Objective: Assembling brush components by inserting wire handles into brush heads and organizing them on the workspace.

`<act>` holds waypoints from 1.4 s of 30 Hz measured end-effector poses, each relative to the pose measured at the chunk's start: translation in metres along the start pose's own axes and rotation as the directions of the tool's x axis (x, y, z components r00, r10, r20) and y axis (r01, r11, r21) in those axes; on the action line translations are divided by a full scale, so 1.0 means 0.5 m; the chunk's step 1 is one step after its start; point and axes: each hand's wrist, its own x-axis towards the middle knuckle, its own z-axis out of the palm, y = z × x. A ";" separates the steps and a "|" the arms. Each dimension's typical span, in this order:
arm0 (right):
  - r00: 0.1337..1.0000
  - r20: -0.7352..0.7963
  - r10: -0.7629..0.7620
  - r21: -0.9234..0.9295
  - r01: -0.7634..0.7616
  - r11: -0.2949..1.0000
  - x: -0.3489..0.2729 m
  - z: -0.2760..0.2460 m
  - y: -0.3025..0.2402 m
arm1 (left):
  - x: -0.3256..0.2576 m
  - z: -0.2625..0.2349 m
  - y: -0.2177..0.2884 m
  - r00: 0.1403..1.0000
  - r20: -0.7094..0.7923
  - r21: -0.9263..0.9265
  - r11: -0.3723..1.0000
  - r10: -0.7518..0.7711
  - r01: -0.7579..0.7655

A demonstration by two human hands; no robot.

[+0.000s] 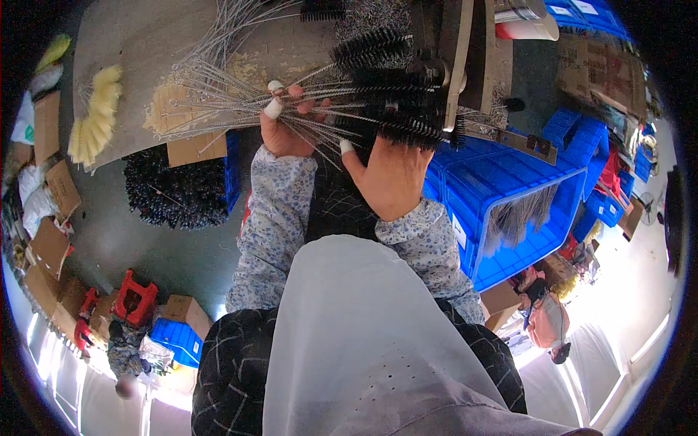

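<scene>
Both hands' fingers (pixel 297 102) pinch wire-stemmed black brushes (pixel 378 94), whose tangled stems hide the right fingertips.

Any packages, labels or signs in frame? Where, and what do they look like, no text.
White label: small rectangle on the near wall of the big blue plastic crate at right.
White labels: on blue bins, top right.
Cardboard boxes: brown, flattened and stacked along the left floor.
Cardboard box: brown, closed, beside a small blue crate, lower left.

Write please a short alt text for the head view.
Both hands, left hand and right hand, hold a bundle of black wire-stemmed brushes over a grey worktable, beside a blue crate.
</scene>
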 end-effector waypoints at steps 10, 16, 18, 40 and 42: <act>0.998 0.041 0.038 -0.026 -0.037 0.999 -0.004 0.000 -0.002 | -0.004 -0.005 0.001 0.997 0.072 0.022 1.000 0.006 -0.007; 0.998 0.055 0.033 -0.022 -0.031 0.999 -0.008 -0.005 -0.004 | -0.012 -0.015 -0.001 0.994 0.110 -0.010 1.000 0.017 -0.016; 1.000 -0.016 0.012 -0.032 -0.012 0.999 -0.007 -0.006 -0.008 | -0.010 -0.018 -0.003 0.997 0.064 -0.026 0.999 0.041 -0.039; 0.998 0.058 0.038 -0.015 -0.038 0.999 -0.007 0.001 -0.004 | 0.004 -0.027 0.007 0.998 0.022 -0.003 0.998 -0.062 0.062; 0.999 0.028 0.044 -0.020 -0.044 0.999 -0.005 0.001 -0.001 | 0.007 -0.031 0.004 0.997 0.031 0.002 0.998 -0.068 0.068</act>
